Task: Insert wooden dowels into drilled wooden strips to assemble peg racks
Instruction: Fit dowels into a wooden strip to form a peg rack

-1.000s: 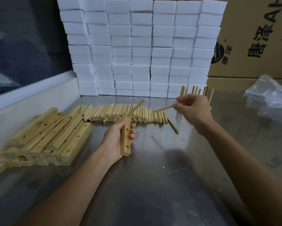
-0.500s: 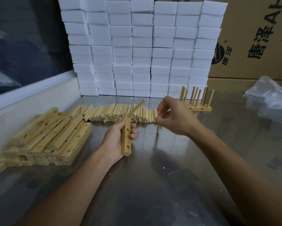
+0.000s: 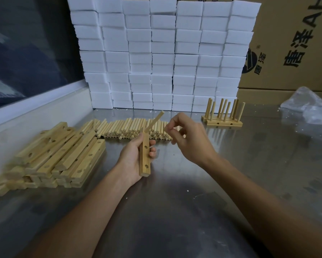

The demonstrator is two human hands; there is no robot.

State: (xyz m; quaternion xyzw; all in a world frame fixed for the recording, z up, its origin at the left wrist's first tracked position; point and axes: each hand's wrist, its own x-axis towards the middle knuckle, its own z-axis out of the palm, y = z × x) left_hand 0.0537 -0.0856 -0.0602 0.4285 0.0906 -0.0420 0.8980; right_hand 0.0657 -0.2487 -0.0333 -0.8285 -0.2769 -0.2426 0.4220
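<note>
The left hand [image 3: 132, 157] is held palm up above the metal table [image 3: 175, 211], forearm entering from the lower left. A drilled wooden strip [image 3: 144, 155] is gripped in it, the fingers curled round the far edge and the thumb along the near side. The strip is held roughly upright with its lower end towards the viewer; two open holes are seen on its facing side. One dowel [image 3: 154, 121] is seated at the strip's upper end and leans up and to the right.

The right hand [image 3: 190, 138] is raised just to the right of the strip, apart from it, wrist bent and forearm entering from the lower right. Its fingers are curled inward, with thumb and forefinger brought close together. A short length of dowel appears to protrude below the palm, but whether one is actually pinched cannot be told.

A row of loose dowels [image 3: 130, 128] is laid side by side on the table behind both hands. A pile of drilled strips [image 3: 59, 155] is stacked in several layers at the left, near the table's raised edge. Finished peg racks [image 3: 223, 116] stand at the right rear, pegs upright. No containers holding parts are in use; stock lies directly on the table. Behind the dowels, white foam blocks [image 3: 162, 53] are stacked as a wall. Cardboard boxes [image 3: 290, 43] stand at the right rear, and a crumpled clear plastic bag [image 3: 309, 107] lies at the right edge.
</note>
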